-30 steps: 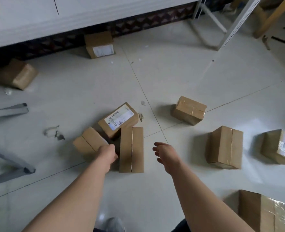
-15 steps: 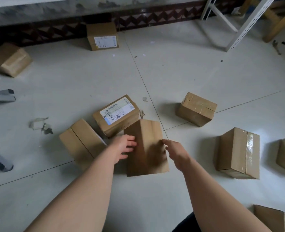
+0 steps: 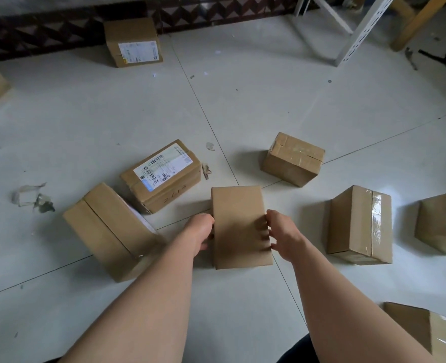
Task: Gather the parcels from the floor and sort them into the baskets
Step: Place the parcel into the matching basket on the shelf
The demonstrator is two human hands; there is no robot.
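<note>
1. Plain parcel (image 3: 239, 226): small brown carton, no label showing, long side pointing away from the person. It sits just right of and nearer than the labelled parcel (image 3: 161, 174), over the floor (image 3: 243, 100). Cannot tell if it is clear of the floor yet.
2. Hands: left hand (image 3: 199, 233) grips its left long edge with fingers curled round. Right hand (image 3: 282, 231) clamps the right long edge, fingers bent onto the box. Both hold this one box and nothing else.
3. Handling (judgement): stiff cardboard, likely light. The faces are smooth, so squeezing the opposite long sides is a sound hold. A palm underneath would be safer for carrying.
4. Tilted parcel (image 3: 109, 229): just left of and nearer than the labelled parcel, leaning.
5. Taped parcel (image 3: 292, 158): right of the labelled parcel, apart from it.
6. Tall parcel (image 3: 360, 226): further right, with clear tape on top. The edge parcel (image 3: 444, 221) lies beyond that.
7. Corner parcel (image 3: 426, 334): far right of and much nearer than the labelled parcel.
8. Wall parcel (image 3: 132, 41): well beyond the labelled parcel, against the dark skirting.
9. Tape scraps (image 3: 30, 197): left of the labelled parcel.
10. No baskets in view.
</note>
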